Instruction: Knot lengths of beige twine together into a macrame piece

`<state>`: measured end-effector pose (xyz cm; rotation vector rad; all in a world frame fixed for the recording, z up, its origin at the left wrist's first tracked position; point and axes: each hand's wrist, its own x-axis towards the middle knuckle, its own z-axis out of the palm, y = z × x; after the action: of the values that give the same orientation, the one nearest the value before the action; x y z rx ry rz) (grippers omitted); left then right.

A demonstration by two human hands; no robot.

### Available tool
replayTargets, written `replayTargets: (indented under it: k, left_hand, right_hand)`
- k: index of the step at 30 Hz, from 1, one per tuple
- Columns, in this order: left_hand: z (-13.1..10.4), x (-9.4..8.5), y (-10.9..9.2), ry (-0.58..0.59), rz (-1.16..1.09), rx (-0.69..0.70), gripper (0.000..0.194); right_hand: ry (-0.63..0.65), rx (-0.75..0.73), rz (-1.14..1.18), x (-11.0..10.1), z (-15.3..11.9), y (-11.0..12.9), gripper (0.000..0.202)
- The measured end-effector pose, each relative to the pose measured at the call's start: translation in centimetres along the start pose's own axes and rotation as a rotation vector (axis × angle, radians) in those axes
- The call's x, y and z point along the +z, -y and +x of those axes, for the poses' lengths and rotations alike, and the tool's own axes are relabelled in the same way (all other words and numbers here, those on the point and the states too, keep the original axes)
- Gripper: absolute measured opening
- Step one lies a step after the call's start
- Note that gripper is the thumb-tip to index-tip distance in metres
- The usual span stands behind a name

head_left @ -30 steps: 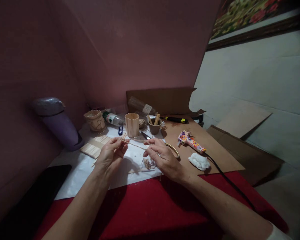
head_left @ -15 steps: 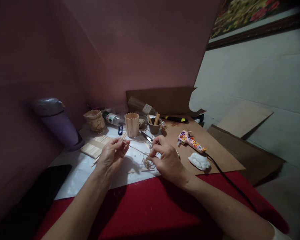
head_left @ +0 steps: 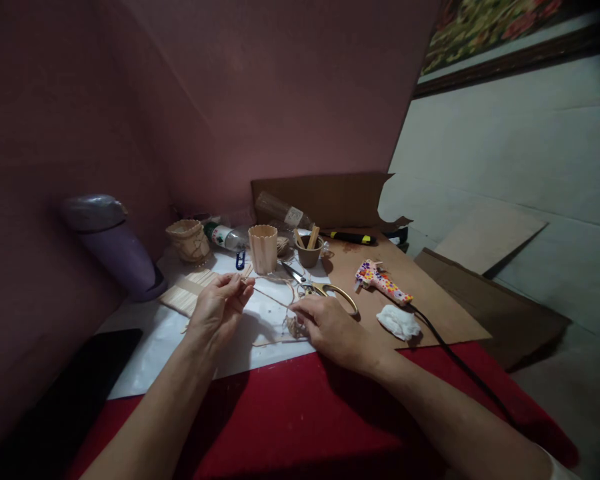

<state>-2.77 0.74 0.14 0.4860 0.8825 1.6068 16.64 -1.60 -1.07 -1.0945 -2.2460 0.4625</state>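
A thin cord [head_left: 271,297] is held between the two hands, above the white sheet [head_left: 145,367] and back from the front edge of the bench [head_left: 290,413]. One part of it is pinched between thumb and fingers of the left hand [head_left: 219,308]; farther along, it is pinched at the fingertips of the right hand [head_left: 334,327]. The span between is stretched nearly straight, so the step in hand is judged to be the straightening or gauging of the cord. Whether a stick is also gripped on the left cannot be told. For the next move, an even pull and a firm left pinch appear to be called for, with the cord kept clear of the scissors [head_left: 306,287] just beyond the right hand and the tangled fibres [head_left: 294,327] beside its fingertips.
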Motion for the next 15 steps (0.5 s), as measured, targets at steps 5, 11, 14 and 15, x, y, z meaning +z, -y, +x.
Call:
replayTargets:
  k: [5, 11, 14, 15]
  left_hand:
    - [-0.07, 0.01, -0.36, -0.005, -0.013, 0.070, 0.027]
    - [-0.08, 0.01, -0.21, -0.046, 0.033, 0.048, 0.027]
    - [-0.10, 0.06, -0.27, -0.052, 0.031, 0.050, 0.027]
    - [-0.11, 0.09, -0.33, -0.054, 0.026, 0.055, 0.027]
  right_hand:
    - [-0.039, 0.164, 0.023, -0.50, 0.14, -0.29, 0.010]
    - [0.049, 0.361, 0.514, -0.41, 0.63, -0.98, 0.022]
    - [0.209, 0.463, 0.737, -0.48, 0.68, -0.72, 0.026]
    - [0.270, 0.480, 0.794, -0.60, 0.65, -0.53, 0.025]
